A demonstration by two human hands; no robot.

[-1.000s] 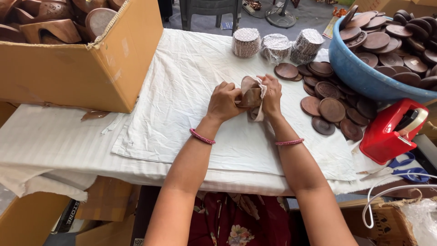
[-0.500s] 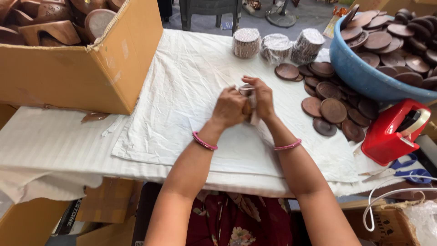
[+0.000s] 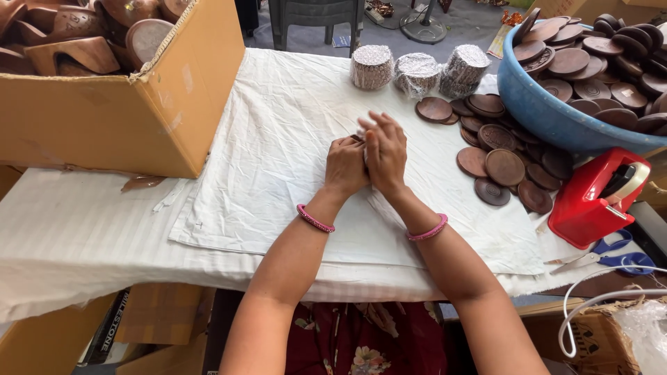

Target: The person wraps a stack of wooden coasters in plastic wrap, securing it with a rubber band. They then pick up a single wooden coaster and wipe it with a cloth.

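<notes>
While three wrapped stacks (image 3: 417, 69) are finished, another stack (image 3: 361, 142) is clasped between the left hand (image 3: 345, 167) and right hand (image 3: 385, 154); loose wooden discs (image 3: 504, 167) are left unwrapped.

My left hand (image 3: 345, 164) and right hand (image 3: 384, 154) have closed together, now hiding the brown stack seen earlier between them.

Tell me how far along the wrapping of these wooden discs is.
Done: three wrapped stacks stand at the far edge of the white cloth. In hand: the left hand and right hand are pressed together around a small bundle, mostly hidden between them. Left: loose brown discs lie spread on the cloth, and the blue tub is heaped with more. Most of the discs look unwrapped.
</notes>
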